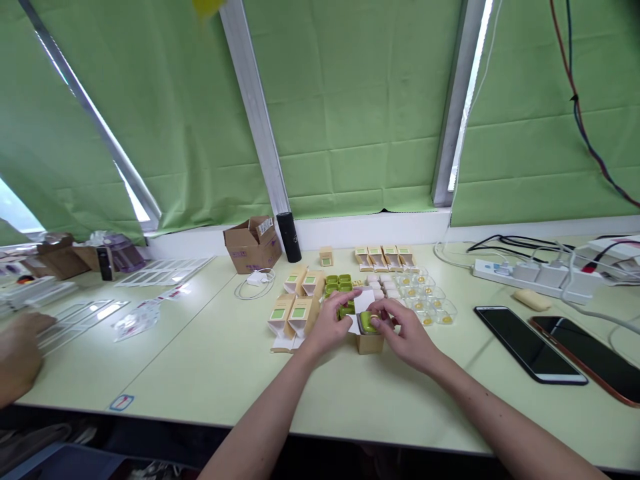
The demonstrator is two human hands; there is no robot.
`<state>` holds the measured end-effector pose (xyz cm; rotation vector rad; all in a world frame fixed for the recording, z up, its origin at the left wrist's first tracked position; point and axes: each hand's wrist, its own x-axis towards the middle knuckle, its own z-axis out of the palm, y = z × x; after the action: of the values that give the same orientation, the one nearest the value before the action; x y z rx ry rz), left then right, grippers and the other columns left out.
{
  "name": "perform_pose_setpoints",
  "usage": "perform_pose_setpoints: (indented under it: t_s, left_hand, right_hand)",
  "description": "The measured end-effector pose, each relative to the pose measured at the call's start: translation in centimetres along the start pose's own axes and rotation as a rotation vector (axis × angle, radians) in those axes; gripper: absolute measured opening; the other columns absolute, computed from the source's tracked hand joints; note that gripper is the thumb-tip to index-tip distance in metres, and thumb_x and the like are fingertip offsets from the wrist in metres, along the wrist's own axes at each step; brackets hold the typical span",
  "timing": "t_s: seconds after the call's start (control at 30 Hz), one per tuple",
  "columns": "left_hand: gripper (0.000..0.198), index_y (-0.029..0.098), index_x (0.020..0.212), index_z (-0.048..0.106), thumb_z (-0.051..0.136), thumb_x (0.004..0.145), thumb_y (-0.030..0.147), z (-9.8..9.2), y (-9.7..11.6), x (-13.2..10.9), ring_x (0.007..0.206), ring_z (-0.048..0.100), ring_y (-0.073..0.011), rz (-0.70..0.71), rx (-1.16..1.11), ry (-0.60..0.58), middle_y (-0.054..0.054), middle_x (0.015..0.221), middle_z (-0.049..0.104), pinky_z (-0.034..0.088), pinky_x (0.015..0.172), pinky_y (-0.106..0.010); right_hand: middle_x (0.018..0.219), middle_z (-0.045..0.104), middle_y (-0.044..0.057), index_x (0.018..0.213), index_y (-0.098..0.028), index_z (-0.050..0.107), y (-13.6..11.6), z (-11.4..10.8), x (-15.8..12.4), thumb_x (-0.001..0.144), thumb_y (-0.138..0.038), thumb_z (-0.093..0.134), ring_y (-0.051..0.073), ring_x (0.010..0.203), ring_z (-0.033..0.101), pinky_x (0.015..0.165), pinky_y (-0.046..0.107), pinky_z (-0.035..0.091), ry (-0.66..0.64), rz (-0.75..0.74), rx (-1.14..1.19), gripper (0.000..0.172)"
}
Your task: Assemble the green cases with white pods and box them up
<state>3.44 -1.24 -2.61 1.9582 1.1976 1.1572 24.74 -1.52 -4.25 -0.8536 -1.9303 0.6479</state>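
I count four paper boxes with green labels [299, 315] at the left of my two hands [397, 327], four boxes in the back row [392, 259], one small lone box [326, 257], and one open box [370, 345] before me, with one green case [369, 323] in my grip. There are also two phones [530, 343], one power strip [535, 280], one brown carton [253, 247] and one black cylinder [289, 237]. The clear cups [445, 319] I cannot count surely.
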Motion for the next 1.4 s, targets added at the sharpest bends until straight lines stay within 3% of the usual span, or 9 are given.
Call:
perform_pose_setpoints:
  t_s: [0.37, 0.63, 0.9, 1.4]
  left_hand:
    - [0.074, 0.022, 0.140, 0.068, 0.050, 0.071, 0.002, 0.1, -0.5, 0.2, 0.120, 0.059, -0.0255, 0.007, -0.064, -0.027, -0.009, 0.129, 0.068, 0.047, 0.107, -0.041]
    - [0.073, 0.020, 0.139, 0.068, 0.050, 0.071, 0.002, 0.2, -0.7, 0.3, 0.122, 0.059, -0.0263, 0.011, -0.070, -0.027, -0.010, 0.125, 0.067, 0.046, 0.111, -0.043]
    - [0.074, 0.023, 0.139, 0.069, 0.051, 0.070, 0.001, 0.1, -0.5, 0.3, 0.125, 0.059, -0.0265, 0.010, -0.104, -0.034, -0.009, 0.124, 0.067, 0.045, 0.114, -0.044]
    - [0.073, 0.023, 0.139, 0.069, 0.052, 0.071, 0.001, 0.1, -0.4, 0.2, 0.125, 0.059, -0.0275, -0.025, -0.106, -0.041, -0.010, 0.124, 0.065, 0.044, 0.115, -0.046]
  right_hand:
    - [0.091, 0.069, 0.004, 0.097, -0.027, 0.069, 0.4, 0.6, 0.1, 0.102, -0.031, 0.055, 0.022, 0.079, 0.061, 0.067, 0.033, 0.046, 0.097, -0.011, -0.025, 0.015]
    - [0.105, 0.066, 0.007, 0.093, -0.025, 0.067, 0.3, 0.7, 0.2, 0.100, -0.030, 0.057, 0.020, 0.078, 0.060, 0.062, 0.032, 0.048, 0.100, -0.026, 0.021, 0.014]
    - [0.092, 0.050, 0.005, 0.085, -0.024, 0.072, 0.9, 1.2, 0.4, 0.096, -0.032, 0.064, 0.022, 0.082, 0.055, 0.070, 0.036, 0.050, 0.147, -0.028, -0.003, 0.016]
    - [0.088, 0.050, 0.004, 0.078, -0.024, 0.078, 1.4, 1.4, 0.7, 0.087, -0.028, 0.069, 0.020, 0.076, 0.054, 0.067, 0.036, 0.047, 0.123, 0.071, 0.024, 0.014]
